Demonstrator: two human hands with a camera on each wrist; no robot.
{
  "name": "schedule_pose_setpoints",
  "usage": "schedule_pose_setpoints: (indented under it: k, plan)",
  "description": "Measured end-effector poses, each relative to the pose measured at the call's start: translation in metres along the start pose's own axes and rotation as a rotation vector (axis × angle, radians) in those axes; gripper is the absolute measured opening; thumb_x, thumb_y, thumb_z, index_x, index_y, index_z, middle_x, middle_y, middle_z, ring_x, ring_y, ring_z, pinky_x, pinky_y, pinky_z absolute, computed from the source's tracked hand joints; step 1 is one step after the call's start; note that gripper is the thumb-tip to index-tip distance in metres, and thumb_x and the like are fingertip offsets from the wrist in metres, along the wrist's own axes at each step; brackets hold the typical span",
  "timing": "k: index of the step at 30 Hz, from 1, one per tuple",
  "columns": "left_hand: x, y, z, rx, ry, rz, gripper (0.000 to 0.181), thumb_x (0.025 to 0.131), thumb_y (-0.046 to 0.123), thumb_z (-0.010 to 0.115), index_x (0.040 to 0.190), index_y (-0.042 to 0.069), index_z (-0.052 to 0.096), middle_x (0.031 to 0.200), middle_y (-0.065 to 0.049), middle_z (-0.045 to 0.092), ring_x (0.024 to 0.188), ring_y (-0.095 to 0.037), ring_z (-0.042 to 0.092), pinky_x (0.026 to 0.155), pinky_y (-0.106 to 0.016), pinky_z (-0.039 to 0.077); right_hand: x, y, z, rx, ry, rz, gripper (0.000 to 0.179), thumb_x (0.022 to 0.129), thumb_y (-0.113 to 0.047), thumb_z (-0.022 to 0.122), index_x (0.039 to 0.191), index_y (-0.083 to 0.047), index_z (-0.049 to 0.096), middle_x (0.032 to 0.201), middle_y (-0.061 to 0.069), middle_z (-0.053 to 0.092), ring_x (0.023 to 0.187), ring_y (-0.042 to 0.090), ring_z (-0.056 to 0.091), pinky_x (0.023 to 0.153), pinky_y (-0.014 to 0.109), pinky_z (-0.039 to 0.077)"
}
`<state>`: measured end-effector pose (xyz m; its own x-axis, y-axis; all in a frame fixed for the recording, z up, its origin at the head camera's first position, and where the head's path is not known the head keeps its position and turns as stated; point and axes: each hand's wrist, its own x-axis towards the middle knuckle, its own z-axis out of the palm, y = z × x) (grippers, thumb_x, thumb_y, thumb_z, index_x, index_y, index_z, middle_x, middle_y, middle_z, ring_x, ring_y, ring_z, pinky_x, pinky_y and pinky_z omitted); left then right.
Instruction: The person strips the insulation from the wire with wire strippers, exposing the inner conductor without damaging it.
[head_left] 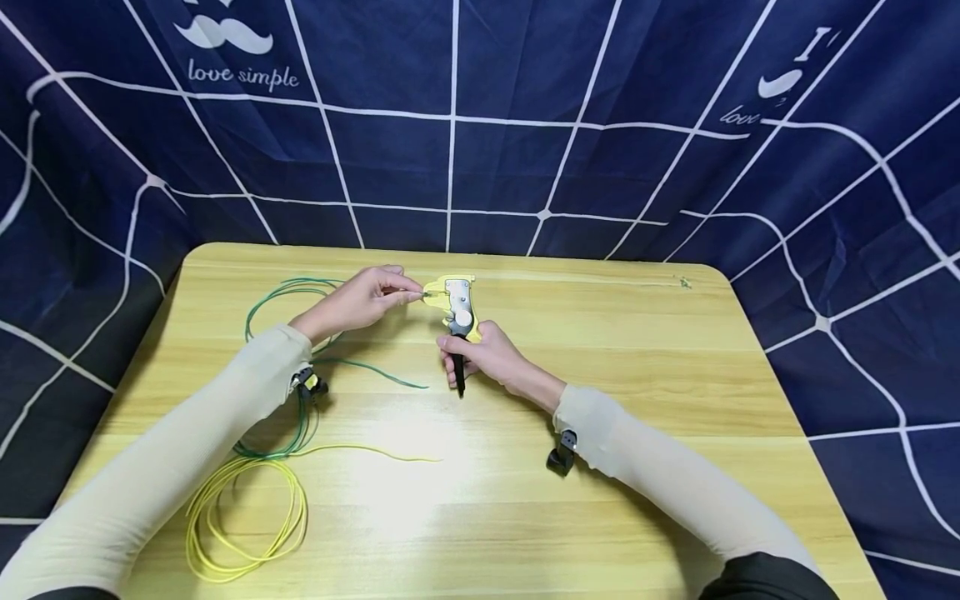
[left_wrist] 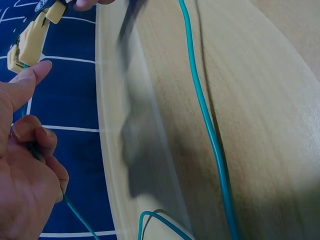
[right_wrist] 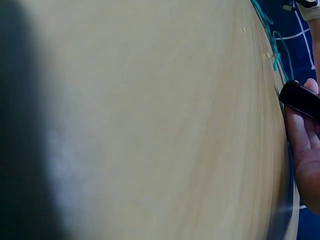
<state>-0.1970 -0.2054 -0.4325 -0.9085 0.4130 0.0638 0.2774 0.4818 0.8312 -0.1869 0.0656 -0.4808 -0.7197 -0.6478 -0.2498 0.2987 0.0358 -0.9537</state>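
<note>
Near the far side of the table, my right hand (head_left: pixel 487 352) grips a wire stripper (head_left: pixel 459 302) with yellow jaws, a silver body and a black handle. My left hand (head_left: pixel 365 297) pinches a green wire (left_wrist: pixel 80 217) between thumb and fingers. That wire's end lies at the tool's jaws, and how far it goes in is hidden. In the left wrist view the wire runs down through my palm (left_wrist: pixel 25 185). The right wrist view catches the black handle (right_wrist: pixel 300 99) in my fingers, with much of the hand cut off at the frame's edge.
Loops of green wire (head_left: pixel 262 304) lie under and beside my left forearm, one loose end (head_left: pixel 390 377) pointing right. Closer to me is a coil of yellow wire (head_left: pixel 197 533). Small scraps (head_left: pixel 681 282) sit at the far right of the wooden table (head_left: pixel 637 333). Blue cloth (head_left: pixel 390 158) hangs behind.
</note>
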Motion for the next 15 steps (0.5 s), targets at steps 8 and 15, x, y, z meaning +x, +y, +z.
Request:
schedule_pose_setpoints:
  k: [8, 15]
  plan:
    - [0.0007, 0.0007, -0.0007, 0.009, 0.004, 0.004, 0.019, 0.109, 0.008, 0.069, 0.12, 0.0, 0.082, 0.102, -0.01, 0.065, 0.093, -0.023, 0.049, 0.08, -0.035, 0.045, 0.0013, 0.0013, -0.0023, -0.025, -0.01, -0.012, 0.025, 0.106, -0.018, 0.071, 0.094, 0.004, 0.066, 0.074, 0.011, 0.066, 0.061, 0.022, 0.067, 0.064, 0.039, 0.063]
    - [0.0017, 0.0001, -0.0015, 0.004, 0.005, 0.019, 0.019, 0.108, 0.007, 0.069, 0.12, -0.002, 0.082, 0.091, -0.007, 0.057, 0.085, -0.024, 0.047, 0.072, -0.033, 0.041, 0.0024, 0.0024, -0.0037, -0.066, -0.017, -0.031, 0.035, 0.106, -0.027, 0.072, 0.093, 0.005, 0.064, 0.072, 0.01, 0.066, 0.06, 0.022, 0.066, 0.063, 0.039, 0.063]
